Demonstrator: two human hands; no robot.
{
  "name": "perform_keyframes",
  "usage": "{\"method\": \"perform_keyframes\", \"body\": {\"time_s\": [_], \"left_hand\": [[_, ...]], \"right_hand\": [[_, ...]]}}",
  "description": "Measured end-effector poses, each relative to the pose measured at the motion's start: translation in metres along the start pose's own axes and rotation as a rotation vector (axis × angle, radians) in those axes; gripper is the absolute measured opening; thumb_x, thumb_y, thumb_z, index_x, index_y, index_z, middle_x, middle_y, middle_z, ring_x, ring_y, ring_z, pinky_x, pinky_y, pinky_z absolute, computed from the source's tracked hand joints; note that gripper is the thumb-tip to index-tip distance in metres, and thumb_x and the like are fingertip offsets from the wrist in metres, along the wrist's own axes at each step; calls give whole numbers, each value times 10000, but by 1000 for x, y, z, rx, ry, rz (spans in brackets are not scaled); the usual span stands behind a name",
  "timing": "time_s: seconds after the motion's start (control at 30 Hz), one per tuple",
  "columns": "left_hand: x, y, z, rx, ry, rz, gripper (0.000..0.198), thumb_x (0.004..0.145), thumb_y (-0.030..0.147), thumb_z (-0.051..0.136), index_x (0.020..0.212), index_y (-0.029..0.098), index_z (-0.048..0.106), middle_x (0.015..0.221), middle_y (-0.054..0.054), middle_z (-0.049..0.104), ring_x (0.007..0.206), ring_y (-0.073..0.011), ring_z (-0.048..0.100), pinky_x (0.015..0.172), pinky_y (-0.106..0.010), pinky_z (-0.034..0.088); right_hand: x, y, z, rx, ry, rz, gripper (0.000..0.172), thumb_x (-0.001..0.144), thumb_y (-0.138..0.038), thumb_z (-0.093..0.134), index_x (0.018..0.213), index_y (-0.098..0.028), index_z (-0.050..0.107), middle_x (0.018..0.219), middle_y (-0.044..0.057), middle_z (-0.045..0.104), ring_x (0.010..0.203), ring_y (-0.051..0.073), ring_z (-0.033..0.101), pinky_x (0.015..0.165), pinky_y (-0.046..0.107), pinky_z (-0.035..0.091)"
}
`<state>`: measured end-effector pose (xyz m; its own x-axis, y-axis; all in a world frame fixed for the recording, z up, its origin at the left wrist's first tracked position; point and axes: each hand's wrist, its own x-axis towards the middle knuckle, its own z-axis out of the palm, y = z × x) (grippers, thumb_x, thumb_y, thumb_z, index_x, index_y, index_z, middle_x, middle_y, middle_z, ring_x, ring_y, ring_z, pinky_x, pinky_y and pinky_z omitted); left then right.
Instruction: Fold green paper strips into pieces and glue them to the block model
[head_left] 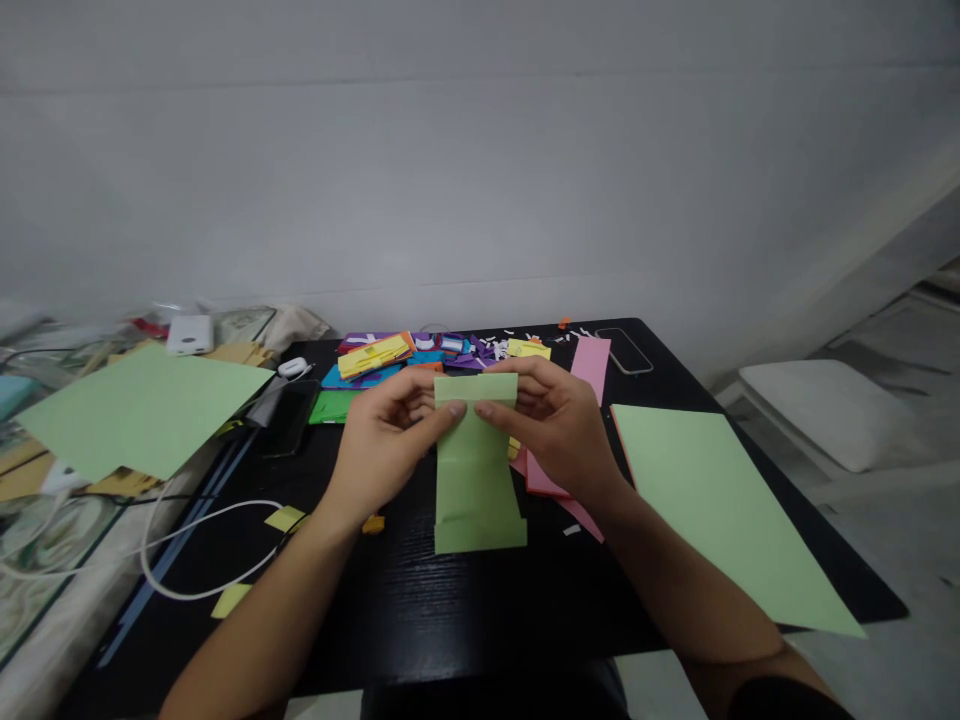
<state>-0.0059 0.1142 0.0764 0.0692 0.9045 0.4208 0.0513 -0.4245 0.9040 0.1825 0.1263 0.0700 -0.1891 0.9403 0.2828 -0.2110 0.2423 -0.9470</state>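
A light-green, oblong piece of creased paper (476,480) is at the centre of the view, held above the black wooden table (409,620). The bare left hand (390,435) takes it near eleven o'clock of the piece, and the bare right hand (559,425) near one o'clock. Both thumbs press flat on the near face, just under the pale upper band, and the other fingers are bent behind it — so the paper is pinched between them. The fingertips at the back are hidden, and I cannot fairly tell whether the lower end, with its wider flap, touches the table.

The piece should be very light and rather soft, stiffer only along its creases. It does not look slippery, but it could wrinkle or tear if it is pulled hard. The better place to hold is the doubled upper band, close to the corners, with only a mild pressure; the single layer in the middle would bend easily.

Around the piece, a large light-green flat paper sheet (720,510) lies toward three o'clock, and a pink narrow paper strip (592,365) toward two o'clock. At ten o'clock rests a yellow folded paper bundle (373,356) — apart from both hands.
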Motion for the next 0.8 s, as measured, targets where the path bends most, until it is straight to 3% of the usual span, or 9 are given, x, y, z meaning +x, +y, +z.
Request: {"method": "perform_keyframes", "body": {"time_s": [0.17, 0.47, 0.8], "left_hand": [[0, 3, 3, -2, 12, 11, 83, 835, 138, 771, 842, 219, 753, 727, 10, 730, 596, -108, 655, 553, -230, 577], [-1, 5, 4, 23, 40, 38, 85, 830, 136, 758, 869, 209, 774, 711, 16, 689, 566, -84, 590, 518, -200, 503], [-2, 3, 3, 84, 16, 58, 98, 858, 151, 765, 900, 226, 811, 666, 20, 662, 541, -84, 530, 491, -221, 440]], "right_hand": [[0, 2, 0, 22, -13, 16, 278, 758, -296, 885, 977, -220, 732, 980, 45, 822, 959, 211, 787, 931, 389, 655], [0, 0, 1, 13, -16, -24, 98, 810, -235, 837, 884, -237, 772, 835, -3, 777, 761, 151, 721, 705, 310, 610], [3, 1, 1, -69, -20, -109, 87, 793, -227, 847, 851, -249, 785, 826, -8, 772, 762, 151, 697, 697, 302, 586]]}}
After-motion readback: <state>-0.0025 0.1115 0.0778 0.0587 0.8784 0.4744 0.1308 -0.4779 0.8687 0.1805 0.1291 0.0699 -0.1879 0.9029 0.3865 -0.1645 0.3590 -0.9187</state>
